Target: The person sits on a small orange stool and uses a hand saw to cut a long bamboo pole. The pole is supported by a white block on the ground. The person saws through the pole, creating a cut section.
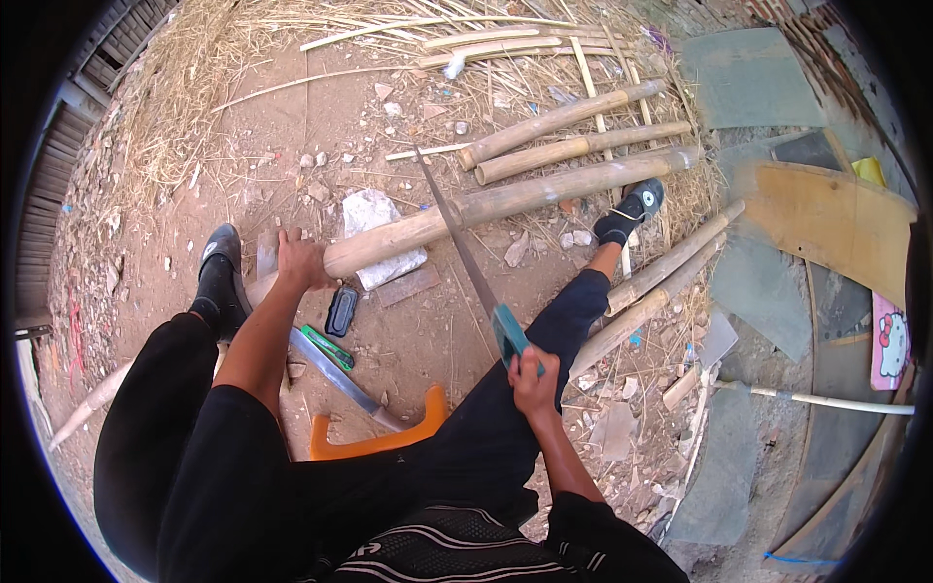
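Observation:
A long bamboo pole (583,182) lies slantwise across the ground in front of me, propped on a white stone (368,210). My left hand (303,260) is closed round its left part, beside my shoe. In my right hand (536,379) is the teal handle of a handsaw (464,241). Its long blade crosses over the pole to the right of the stone, pointing away from me; whether the teeth have cut in, I cannot tell. My right foot (637,206) is by the pole's right part, and my left foot (222,277) is near its left end.
Between my legs lie a black case (341,311), a green-handled tool (328,347), a long curved blade (340,377) and an orange plastic stool (384,445). Shorter bamboo poles (569,119) and split strips (491,47) lie beyond. Grey sheets (753,83) cover the right side.

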Motion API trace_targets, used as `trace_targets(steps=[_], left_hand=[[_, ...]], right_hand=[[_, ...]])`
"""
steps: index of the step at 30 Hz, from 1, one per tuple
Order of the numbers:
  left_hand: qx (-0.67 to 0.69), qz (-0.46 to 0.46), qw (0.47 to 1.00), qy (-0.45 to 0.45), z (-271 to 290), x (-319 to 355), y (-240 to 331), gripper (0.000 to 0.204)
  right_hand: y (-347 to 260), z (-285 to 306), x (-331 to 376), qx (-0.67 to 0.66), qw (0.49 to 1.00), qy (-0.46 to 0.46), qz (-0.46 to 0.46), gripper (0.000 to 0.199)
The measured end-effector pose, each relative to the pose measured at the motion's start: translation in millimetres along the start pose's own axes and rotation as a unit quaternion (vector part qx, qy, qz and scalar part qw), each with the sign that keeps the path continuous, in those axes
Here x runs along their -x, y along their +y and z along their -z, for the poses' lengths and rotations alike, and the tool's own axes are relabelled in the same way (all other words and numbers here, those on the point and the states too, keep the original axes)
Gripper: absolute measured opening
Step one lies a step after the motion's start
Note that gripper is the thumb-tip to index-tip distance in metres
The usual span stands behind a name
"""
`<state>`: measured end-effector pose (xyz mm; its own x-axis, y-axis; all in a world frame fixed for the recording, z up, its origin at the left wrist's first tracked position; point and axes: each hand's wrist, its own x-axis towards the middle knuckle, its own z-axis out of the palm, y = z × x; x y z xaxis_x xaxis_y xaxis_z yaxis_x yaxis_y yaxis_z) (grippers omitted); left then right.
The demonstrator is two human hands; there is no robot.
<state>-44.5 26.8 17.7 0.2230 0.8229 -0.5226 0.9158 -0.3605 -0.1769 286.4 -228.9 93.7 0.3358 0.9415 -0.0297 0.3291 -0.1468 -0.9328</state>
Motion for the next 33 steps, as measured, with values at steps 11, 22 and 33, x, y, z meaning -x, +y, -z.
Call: trace_targets(steps=[11,22,33], left_hand=[[0.014,0.004,1.000,0.007,-7,-14,-15,0.073],[0.005,0.012,1.000,0.026,-15,-18,22,0.076],[0.011,0.011,0.999,0.046,16,-15,81,0.072]], right_hand=[[-3,-27,-19,0.022,1.000,0.010,0.014,0.052],[47,-15,-81,0.020,0.999,0.008,0.031,0.052],[39,37,-116,0.054,0.998,0.009,0.030,0.040]])
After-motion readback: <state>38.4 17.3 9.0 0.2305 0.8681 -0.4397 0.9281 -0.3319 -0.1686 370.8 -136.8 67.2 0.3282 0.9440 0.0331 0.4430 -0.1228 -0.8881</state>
